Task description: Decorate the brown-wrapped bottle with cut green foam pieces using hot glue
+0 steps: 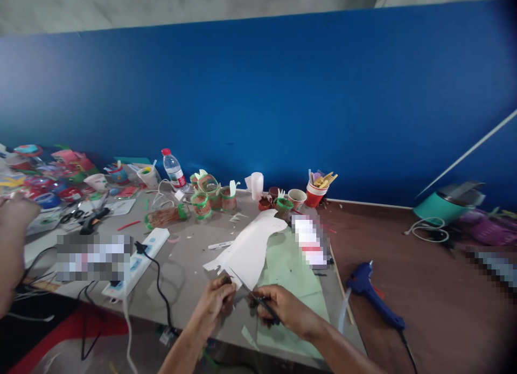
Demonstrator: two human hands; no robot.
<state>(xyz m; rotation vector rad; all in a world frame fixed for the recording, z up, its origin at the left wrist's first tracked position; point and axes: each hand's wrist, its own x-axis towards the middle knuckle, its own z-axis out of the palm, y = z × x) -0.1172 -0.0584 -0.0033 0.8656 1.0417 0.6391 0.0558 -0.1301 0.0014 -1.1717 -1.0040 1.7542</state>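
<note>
A large white sheet of paper (252, 242) with cut, irregular edges lies in front of me at the middle of the table. My left hand (219, 297) pinches its near edge, fingers closed. My right hand (280, 309) grips dark-handled scissors (264, 304), whose blades reach up-left onto the paper's near corner. Whether the blades are parted is too small to tell. Beneath the white sheet and my right hand, pale green paper (299, 282) covers part of the table. A white marker-like stick (221, 245) lies left of the white sheet.
A blue glue gun (375, 296) rests at right, beside a thin wooden stick (342, 285). A power strip (139, 261) with cords lies left. Decorated jars (201, 206), a water bottle (174, 172) and a red cup of utensils (315, 193) line the back. Another person's arm (14, 250) enters at far left.
</note>
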